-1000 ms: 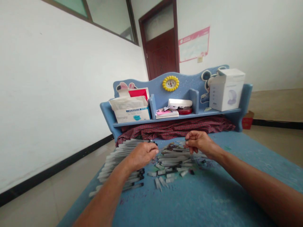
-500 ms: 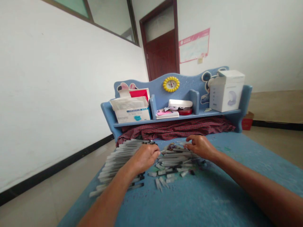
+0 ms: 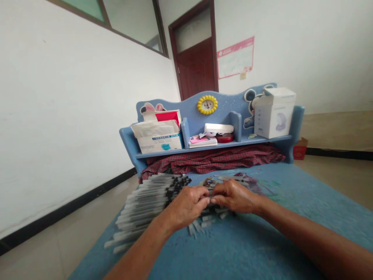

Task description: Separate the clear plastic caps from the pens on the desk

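My left hand [image 3: 192, 203] and my right hand [image 3: 233, 195] meet fingertip to fingertip over the middle of the blue table [image 3: 227, 249]. Both are closed in a pinch, and what lies between the fingers is too small and covered to make out. Left of them, a thick row of translucent pens [image 3: 142, 204] lies side by side, with black ends [image 3: 176, 186] pointing toward my hands. Below and partly behind my hands are loose pen pieces, among them clear pen caps [image 3: 196, 228]. A few pens [image 3: 229, 178] lie just beyond my right hand.
A blue shelf [image 3: 171, 152] rises at the table's back edge, carrying a mask box [image 3: 159, 143], booklets [image 3: 203, 142], a red round tin [image 3: 224, 138] and a white box [image 3: 275, 114]. Bunched plaid cloth [image 3: 210, 160] lies beneath it. Purple and green stains mark the tabletop.
My hands were apart, the left by the pen ends and the right at the far side of the pile. Both have moved inward and nearer, and now touch.
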### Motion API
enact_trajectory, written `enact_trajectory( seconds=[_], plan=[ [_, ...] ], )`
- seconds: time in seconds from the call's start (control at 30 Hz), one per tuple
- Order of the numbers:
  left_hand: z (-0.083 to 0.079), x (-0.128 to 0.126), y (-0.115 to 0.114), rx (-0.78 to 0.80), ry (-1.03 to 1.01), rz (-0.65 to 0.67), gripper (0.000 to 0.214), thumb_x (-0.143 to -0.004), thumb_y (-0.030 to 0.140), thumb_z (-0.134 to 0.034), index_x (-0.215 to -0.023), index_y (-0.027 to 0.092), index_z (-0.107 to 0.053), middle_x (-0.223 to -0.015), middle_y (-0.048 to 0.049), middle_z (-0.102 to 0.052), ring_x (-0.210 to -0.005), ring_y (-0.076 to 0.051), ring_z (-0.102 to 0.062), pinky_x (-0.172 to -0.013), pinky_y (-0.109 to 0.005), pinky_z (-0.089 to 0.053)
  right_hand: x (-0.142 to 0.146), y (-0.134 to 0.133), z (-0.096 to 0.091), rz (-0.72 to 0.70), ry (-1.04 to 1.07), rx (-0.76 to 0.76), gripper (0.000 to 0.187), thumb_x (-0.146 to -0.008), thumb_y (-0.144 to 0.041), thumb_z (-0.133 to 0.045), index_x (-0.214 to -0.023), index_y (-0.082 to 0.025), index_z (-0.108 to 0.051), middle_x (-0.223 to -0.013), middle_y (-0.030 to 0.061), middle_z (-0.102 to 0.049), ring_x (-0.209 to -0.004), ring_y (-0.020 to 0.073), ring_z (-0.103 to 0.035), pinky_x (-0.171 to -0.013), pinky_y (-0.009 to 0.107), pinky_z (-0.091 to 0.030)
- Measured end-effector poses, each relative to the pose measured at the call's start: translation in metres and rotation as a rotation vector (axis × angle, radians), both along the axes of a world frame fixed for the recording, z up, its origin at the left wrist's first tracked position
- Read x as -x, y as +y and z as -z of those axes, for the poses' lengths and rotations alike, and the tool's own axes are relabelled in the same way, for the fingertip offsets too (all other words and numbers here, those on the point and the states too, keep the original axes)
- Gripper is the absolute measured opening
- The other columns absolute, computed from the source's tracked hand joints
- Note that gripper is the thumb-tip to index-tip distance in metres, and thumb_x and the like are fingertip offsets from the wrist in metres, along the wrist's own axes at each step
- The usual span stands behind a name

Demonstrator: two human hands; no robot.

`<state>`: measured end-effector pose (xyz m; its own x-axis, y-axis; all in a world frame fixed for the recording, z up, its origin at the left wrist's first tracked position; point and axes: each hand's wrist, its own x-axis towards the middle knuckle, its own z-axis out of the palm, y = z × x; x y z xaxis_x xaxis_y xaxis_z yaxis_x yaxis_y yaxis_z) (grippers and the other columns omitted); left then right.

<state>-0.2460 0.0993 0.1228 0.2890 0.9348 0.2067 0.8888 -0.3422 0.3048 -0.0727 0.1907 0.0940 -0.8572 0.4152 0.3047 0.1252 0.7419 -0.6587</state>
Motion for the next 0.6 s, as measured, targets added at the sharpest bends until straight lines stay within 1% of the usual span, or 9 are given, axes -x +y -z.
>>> enact_trajectory(
  seconds=[0.1, 0.13, 0.23, 0.33, 0.47, 0.53, 0.6],
  plan=[
    [-0.012, 0.011, -0.002, 0.101, -0.007, -0.039, 0.019, -0.081, 0.024, -0.047, -0.081, 0.017, -0.064, -0.067, 0.0023, -0.058, -0.063, -0.012, -0.053, -0.057, -0.019, -0.034, -0.003, 0.009, 0.000, 0.034, 0.031, 0.232, 0.025, -0.082, -0.035, -0.051, -0.066, -0.017, -0.055, -0.054, -0.0030, -0.051, -0.042, 0.0078, -0.045, -0.041, 0.019, -0.032],
    [-0.016, 0.016, -0.003, 0.123, -0.012, -0.063, 0.020, -0.081, 0.026, -0.047, -0.083, 0.017, -0.064, -0.068, 0.0021, -0.059, -0.064, -0.012, -0.054, -0.057, -0.020, -0.035, -0.005, 0.014, 0.000, 0.057, 0.058, 0.289, 0.026, -0.081, -0.037, -0.051, -0.066, -0.017, -0.054, -0.054, -0.0028, -0.052, -0.040, 0.0074, -0.044, -0.039, 0.019, -0.032],
    [-0.028, 0.027, -0.004, 0.175, -0.076, -0.137, 0.026, -0.084, 0.032, -0.043, -0.083, 0.016, -0.063, -0.066, 0.0018, -0.059, -0.059, -0.012, -0.053, -0.055, -0.020, -0.036, -0.011, 0.027, -0.002, 0.108, 0.142, 0.371, 0.031, -0.078, -0.044, -0.053, -0.067, -0.015, -0.054, -0.055, -0.0010, -0.056, -0.037, 0.0075, -0.045, -0.037, 0.019, -0.034],
    [-0.032, 0.029, -0.005, 0.221, -0.146, -0.154, 0.031, -0.085, 0.037, -0.040, -0.076, 0.015, -0.060, -0.063, 0.0020, -0.056, -0.053, -0.011, -0.052, -0.051, -0.019, -0.036, -0.016, 0.031, -0.009, 0.064, 0.137, 0.342, 0.039, -0.078, -0.051, -0.053, -0.066, -0.014, -0.055, -0.056, 0.0008, -0.058, -0.039, 0.0078, -0.048, -0.039, 0.019, -0.036],
    [-0.035, 0.024, -0.007, 0.256, -0.146, -0.105, 0.034, -0.087, 0.041, -0.038, -0.070, 0.016, -0.055, -0.062, 0.0019, -0.057, -0.051, -0.011, -0.052, -0.050, -0.019, -0.036, -0.018, 0.023, -0.026, -0.019, 0.014, 0.245, 0.037, -0.076, -0.049, -0.057, -0.066, -0.013, -0.057, -0.056, -0.0014, -0.053, -0.043, 0.0077, -0.048, -0.040, 0.019, -0.037],
    [-0.042, 0.021, -0.009, 0.262, -0.146, -0.093, 0.036, -0.087, 0.042, -0.037, -0.068, 0.016, -0.053, -0.061, 0.0021, -0.057, -0.049, -0.010, -0.052, -0.050, -0.019, -0.037, -0.019, 0.017, -0.039, -0.024, -0.045, 0.211, 0.035, -0.078, -0.047, -0.055, -0.066, -0.014, -0.057, -0.054, -0.0026, -0.051, -0.041, 0.0070, -0.046, -0.038, 0.017, -0.034],
    [-0.056, 0.018, -0.013, 0.267, -0.141, -0.092, 0.037, -0.088, 0.043, -0.036, -0.068, 0.016, -0.052, -0.059, 0.0024, -0.056, -0.048, -0.010, -0.050, -0.049, -0.019, -0.036, -0.021, 0.011, -0.052, -0.044, -0.070, 0.177, 0.034, -0.082, -0.044, -0.051, -0.068, -0.014, -0.057, -0.053, -0.0034, -0.050, -0.041, 0.0063, -0.043, -0.038, 0.017, -0.032]
  ],
)
